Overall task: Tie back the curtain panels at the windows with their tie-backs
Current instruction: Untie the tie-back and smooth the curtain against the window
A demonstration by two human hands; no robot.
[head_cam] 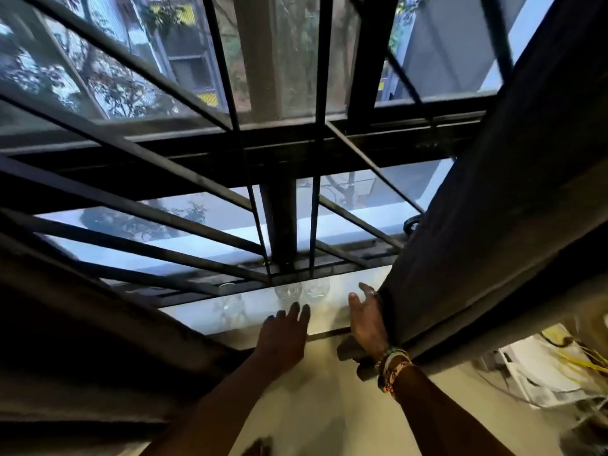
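At your far left, the left curtain panel point(98, 324) hangs as a dark mass sloping across the lower corner, drawn off the glass. Next to it, the window bars point(131, 149) fan over the panes, with trees and buildings blurred outside. Below them runs the pale window sill point(197, 315), and clear glass pieces point(288, 291) stand on it near the middle, too blurred to name.

Your left hand point(284, 340) reaches up over the front edge of the sill, palm down, fingers straight and slightly spread, holding nothing. Its fingertips point(294, 307) point at the glass pieces and stop just short of them.

Just to the right, your right hand point(367, 320) lies against the inner edge of the right curtain panel point(493, 209). The thumb and one finger show straight and apart. The rest are hidden by the cloth, so you cannot tell whether they grip it. Bracelets point(393, 365) circle that wrist. A dark grey piece point(350, 352) sits just under the hand, and you cannot tell what it is.

The right curtain panel rises in a gathered dark column to the top right corner. A small dark hook point(411, 224) shows at its edge, higher up. At the lower right lie white papers point(543, 373) and yellow cords point(585, 362), both blurred.
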